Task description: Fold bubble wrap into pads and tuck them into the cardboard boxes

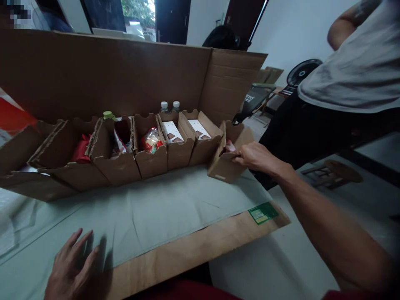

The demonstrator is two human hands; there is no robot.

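Fingers apart and empty, the left hand is over the near edge of the table. Right of the row of boxes stands the end bin, long axis pointing forward, near rim pinched in the right hand's grip.

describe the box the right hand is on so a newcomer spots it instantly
Find the tall cardboard screen, then the row of open boxes in front of it. Follow that row to its right end, nearest the green label on the table. The end box sits askew from its neighbours, and it alone has the right hand on its rim.
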